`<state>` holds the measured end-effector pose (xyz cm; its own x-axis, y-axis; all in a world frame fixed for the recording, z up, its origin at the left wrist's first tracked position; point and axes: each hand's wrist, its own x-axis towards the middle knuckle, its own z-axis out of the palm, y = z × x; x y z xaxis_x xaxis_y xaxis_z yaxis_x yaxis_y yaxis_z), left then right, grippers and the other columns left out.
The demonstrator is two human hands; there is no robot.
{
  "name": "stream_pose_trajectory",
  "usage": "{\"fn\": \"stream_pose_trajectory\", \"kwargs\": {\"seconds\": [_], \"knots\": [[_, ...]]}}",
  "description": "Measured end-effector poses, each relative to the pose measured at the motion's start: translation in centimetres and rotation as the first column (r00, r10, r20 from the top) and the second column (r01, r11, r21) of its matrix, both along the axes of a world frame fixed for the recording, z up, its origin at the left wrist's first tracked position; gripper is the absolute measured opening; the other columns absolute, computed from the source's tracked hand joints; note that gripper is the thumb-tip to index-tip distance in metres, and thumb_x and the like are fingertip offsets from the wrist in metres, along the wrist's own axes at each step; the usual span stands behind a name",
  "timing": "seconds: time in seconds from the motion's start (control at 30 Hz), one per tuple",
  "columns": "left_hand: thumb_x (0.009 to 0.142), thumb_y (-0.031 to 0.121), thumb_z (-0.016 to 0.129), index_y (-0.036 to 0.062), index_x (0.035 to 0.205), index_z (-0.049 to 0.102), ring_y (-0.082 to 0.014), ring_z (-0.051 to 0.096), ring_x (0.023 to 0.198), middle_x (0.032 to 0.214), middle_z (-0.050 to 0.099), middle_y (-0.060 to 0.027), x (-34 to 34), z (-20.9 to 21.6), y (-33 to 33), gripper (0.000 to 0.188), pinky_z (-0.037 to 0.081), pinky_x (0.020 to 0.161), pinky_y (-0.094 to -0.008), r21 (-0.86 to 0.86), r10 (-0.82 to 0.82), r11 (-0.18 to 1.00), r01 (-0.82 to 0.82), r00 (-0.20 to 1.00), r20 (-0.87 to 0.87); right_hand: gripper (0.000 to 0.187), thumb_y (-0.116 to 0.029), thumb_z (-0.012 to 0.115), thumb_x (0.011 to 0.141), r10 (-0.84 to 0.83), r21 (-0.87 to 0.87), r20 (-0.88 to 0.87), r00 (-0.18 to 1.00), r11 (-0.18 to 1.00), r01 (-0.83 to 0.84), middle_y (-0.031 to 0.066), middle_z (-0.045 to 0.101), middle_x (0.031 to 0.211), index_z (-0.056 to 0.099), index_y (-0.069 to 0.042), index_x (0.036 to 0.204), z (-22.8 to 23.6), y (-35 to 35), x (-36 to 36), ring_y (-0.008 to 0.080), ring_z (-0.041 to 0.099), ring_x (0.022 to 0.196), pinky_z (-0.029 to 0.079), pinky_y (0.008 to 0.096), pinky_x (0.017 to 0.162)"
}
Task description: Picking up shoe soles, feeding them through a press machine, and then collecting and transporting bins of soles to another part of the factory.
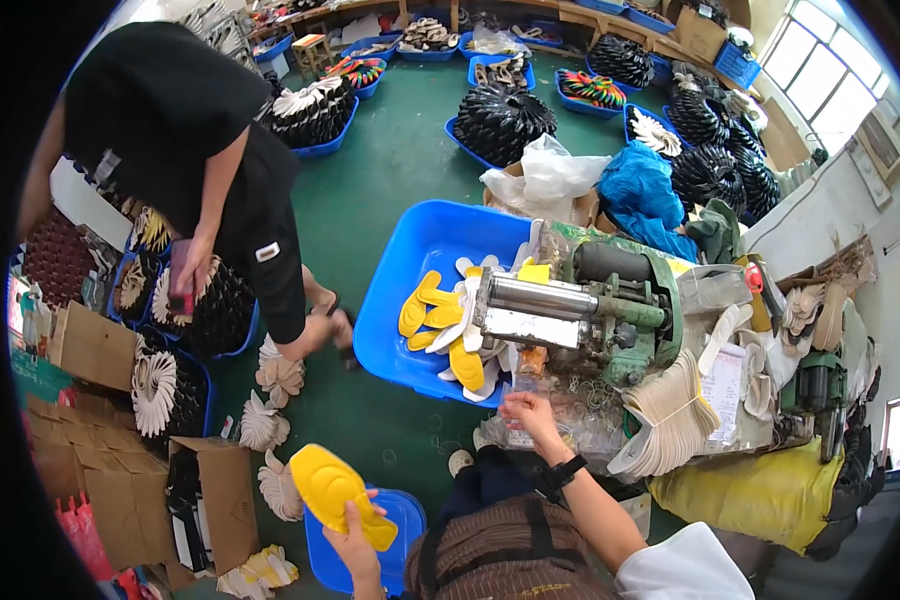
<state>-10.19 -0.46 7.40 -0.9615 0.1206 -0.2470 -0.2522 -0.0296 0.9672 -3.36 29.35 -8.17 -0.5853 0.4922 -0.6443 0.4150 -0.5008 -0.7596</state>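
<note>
My left hand [355,545] grips a yellow insole [325,480] at its edge, held up over a blue plastic stool [402,515]; a second yellow piece shows behind it. My right hand [532,416], with a dark band on its wrist, is at the bench's front edge just below the green roller machine [610,310]. Its fingers are drawn together, and what they hold, if anything, is too small to make out. Left of the machine stands a big blue tub [390,330] with yellow insoles [465,365] and white insoles [466,318] piled in it.
Another person in black [170,110] leans over at the left, a red phone-like object [182,282] in hand. Bundled white insoles [665,415] lie on the cluttered bench by a paper sheet [722,390]. Cardboard boxes [120,490] and insole bundles [280,485] line the left floor.
</note>
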Motion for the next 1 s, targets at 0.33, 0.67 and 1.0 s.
{"fn": "stream_pose_trajectory", "kwargs": {"seconds": [0.33,0.67,1.0], "knots": [[0.087,0.004,0.058,0.0012,0.105,0.056,-0.0089,0.055,0.076,0.093,0.062,-0.005,-7.6,-5.5,4.9,0.018,0.044,0.069,-0.0231,-0.202,-0.1,0.973,0.111,0.993,0.062,0.065,-0.027,0.066,0.078,0.025,0.812,0.184,0.983,0.559,-0.166,0.0282,0.051,0.122,0.041,0.005,0.128,-9.4,3.2,-6.5,0.0381,0.052,0.112,0.043,0.0395,0.093],[0.077,0.003,0.068,0.0,0.117,0.043,-0.0257,0.052,0.097,0.102,0.053,-0.015,-29.5,-29.1,5.1,0.048,0.041,0.088,-0.036,-0.583,-0.205,0.791,0.187,0.978,0.036,0.071,-0.033,0.067,0.08,-0.398,0.817,0.561,0.726,0.406,-0.409,0.026,0.042,0.134,0.038,0.005,0.132,-8.9,6.2,-16.8,0.0356,0.041,0.125,0.032,0.041,0.104],[0.076,0.003,0.068,-0.0007,0.106,0.044,-0.0404,0.054,0.101,0.105,0.056,-0.0219,-42.4,-38.7,17.8,0.038,0.042,0.088,-0.0455,-0.745,-0.48,0.545,0.385,0.872,0.099,0.084,-0.009,0.064,0.084,-0.672,0.981,-0.018,0.74,0.133,0.144,0.0237,0.024,0.145,0.006,0.0,0.144,-9.9,12.5,-22.8,0.0336,0.026,0.134,0.02,0.0446,0.11]]}}
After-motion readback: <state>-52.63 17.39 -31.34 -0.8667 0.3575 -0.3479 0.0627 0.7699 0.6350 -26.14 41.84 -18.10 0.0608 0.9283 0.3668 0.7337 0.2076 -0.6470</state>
